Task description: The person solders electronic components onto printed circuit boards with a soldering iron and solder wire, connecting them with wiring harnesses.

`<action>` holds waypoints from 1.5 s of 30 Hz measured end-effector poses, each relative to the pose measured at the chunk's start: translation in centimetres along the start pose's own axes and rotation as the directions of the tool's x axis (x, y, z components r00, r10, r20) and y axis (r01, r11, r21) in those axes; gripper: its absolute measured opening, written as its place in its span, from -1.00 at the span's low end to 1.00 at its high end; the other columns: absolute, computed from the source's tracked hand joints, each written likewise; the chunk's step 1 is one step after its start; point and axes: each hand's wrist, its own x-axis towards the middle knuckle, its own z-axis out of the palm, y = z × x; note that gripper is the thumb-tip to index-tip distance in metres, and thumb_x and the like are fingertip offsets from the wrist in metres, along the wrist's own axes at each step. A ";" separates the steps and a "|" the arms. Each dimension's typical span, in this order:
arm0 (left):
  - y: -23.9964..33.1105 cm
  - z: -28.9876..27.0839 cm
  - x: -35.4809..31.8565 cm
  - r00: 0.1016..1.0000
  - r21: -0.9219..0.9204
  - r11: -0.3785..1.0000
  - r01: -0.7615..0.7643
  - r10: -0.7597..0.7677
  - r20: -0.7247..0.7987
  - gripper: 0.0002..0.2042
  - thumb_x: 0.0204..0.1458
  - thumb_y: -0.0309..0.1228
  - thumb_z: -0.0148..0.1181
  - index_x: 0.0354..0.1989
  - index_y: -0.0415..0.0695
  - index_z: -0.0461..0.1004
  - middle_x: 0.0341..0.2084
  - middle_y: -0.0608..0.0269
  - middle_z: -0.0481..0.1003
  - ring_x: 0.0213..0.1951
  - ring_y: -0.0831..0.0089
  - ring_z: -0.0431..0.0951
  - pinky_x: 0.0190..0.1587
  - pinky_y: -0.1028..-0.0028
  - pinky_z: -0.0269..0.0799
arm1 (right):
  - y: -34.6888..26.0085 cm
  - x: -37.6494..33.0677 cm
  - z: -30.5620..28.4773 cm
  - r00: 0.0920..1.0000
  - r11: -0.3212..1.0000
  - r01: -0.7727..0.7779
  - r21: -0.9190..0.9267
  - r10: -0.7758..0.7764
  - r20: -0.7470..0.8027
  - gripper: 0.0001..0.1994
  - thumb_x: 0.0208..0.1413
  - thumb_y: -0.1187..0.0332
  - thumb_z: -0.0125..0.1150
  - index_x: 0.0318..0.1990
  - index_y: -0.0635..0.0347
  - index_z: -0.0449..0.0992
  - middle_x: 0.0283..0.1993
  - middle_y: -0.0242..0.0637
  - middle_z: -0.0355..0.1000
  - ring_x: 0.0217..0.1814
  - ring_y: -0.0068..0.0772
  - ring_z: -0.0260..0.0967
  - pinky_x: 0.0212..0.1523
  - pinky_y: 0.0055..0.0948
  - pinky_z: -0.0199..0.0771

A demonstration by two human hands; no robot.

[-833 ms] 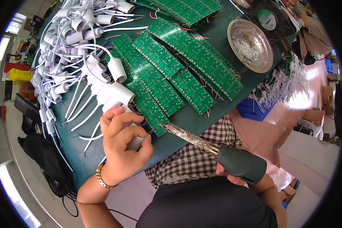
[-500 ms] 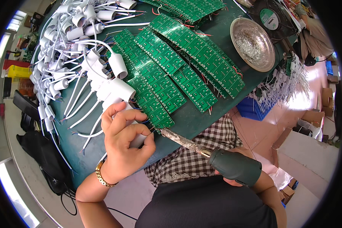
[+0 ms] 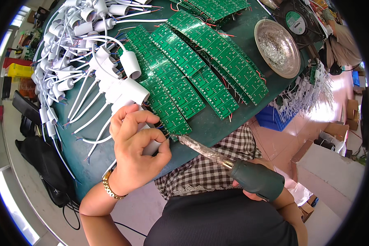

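Note:
My left hand [image 3: 137, 151], a gold bracelet at its wrist, pinches thumb and forefinger together on a thin wire at the near corner of a green circuit board panel [image 3: 168, 108]. Under that hand lies a white lamp holder [image 3: 151, 147], partly covered by the fingers. My right hand [image 3: 250, 194] grips the dark green handle of a soldering iron [image 3: 256, 179]. Its crusted, silvery shaft points left, with the tip close to the pinched wire and board edge; whether it touches is too small to tell. More white lamp holders [image 3: 129, 91] sit just beyond my left hand.
White lamp holders with cables [image 3: 84, 28] are heaped at the far left. More board panels [image 3: 217, 53] overlap across the table [image 3: 209, 131]. A metal bowl [image 3: 276, 49] of silvery scraps and a black fan [image 3: 296, 22] stand far right. A blue crate [image 3: 274, 118] is beyond the table edge.
The iron's tip has shifted slightly right, away from my left fingertips. The whole view has moved a little; my left hand keeps its pinch.

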 end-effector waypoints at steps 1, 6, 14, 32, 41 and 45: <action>0.0 0.0 0.0 1.000 0.000 1.000 0.003 -0.003 -0.002 -0.82 -0.44 -0.60 0.33 -0.60 -0.07 0.50 -0.20 0.30 0.46 0.07 0.01 0.31 0.14 0.12 0.15 | -0.2 0.1 -0.3 0.995 0.996 -0.074 -0.045 0.077 0.071 -0.70 -0.05 0.24 0.32 -0.20 0.23 0.57 -0.40 -0.15 0.52 -0.36 -0.33 0.49 -0.35 -0.34 0.46; 0.0 0.1 -0.1 1.000 0.003 1.000 0.001 -0.001 -0.008 -0.82 -0.44 -0.59 0.32 -0.60 -0.07 0.50 -0.18 0.29 0.45 0.09 0.01 0.31 0.14 0.11 0.14 | -0.6 0.4 -0.3 0.781 0.791 -0.611 0.027 0.596 0.185 -0.73 -0.06 0.13 0.30 -0.29 0.10 0.62 -0.53 -0.30 0.51 -0.50 -0.25 0.48 -0.46 -0.27 0.45; -0.1 0.1 -0.1 1.000 0.012 1.000 0.008 -0.008 0.008 -0.83 -0.43 -0.58 0.32 -0.60 -0.06 0.50 -0.15 0.26 0.42 0.11 0.00 0.29 0.15 0.09 0.10 | -1.9 1.9 -0.6 0.672 0.699 -0.715 -0.024 0.696 0.252 -0.72 -0.01 0.04 0.25 -0.35 0.03 0.65 -0.54 -0.31 0.53 -0.51 -0.20 0.49 -0.46 -0.21 0.45; -0.1 0.4 0.0 1.000 0.049 0.998 -0.028 0.029 -0.007 -0.80 -0.45 -0.56 0.33 -0.59 -0.04 0.48 -0.12 0.26 0.43 0.13 0.00 0.28 0.13 0.06 0.05 | 0.5 0.6 0.3 0.934 0.921 -0.350 0.173 0.330 0.135 -0.65 -0.13 0.07 0.36 -0.29 0.13 0.61 -0.46 -0.36 0.51 -0.52 -0.28 0.49 -0.51 -0.27 0.44; -0.1 0.2 0.1 1.000 0.072 0.997 -0.019 0.019 0.002 -0.83 -0.43 -0.57 0.32 -0.62 -0.05 0.48 -0.12 0.26 0.43 0.13 -0.01 0.27 0.16 0.07 0.08 | -4.0 3.2 -0.8 0.588 0.603 -0.796 0.055 0.749 0.305 -0.62 0.01 0.08 0.23 -0.25 0.27 0.57 -0.50 -0.28 0.48 -0.56 -0.23 0.46 -0.54 -0.28 0.43; -0.1 0.2 0.1 1.000 0.080 0.997 -0.015 0.013 0.020 -0.84 -0.42 -0.58 0.32 -0.63 -0.07 0.47 -0.11 0.25 0.42 0.15 0.00 0.26 0.19 0.09 0.10 | -3.3 2.3 -0.1 0.681 0.635 -0.730 0.253 0.709 0.185 -0.66 0.23 0.10 0.01 -0.32 0.15 0.59 -0.57 -0.25 0.47 -0.59 -0.23 0.45 -0.53 -0.28 0.44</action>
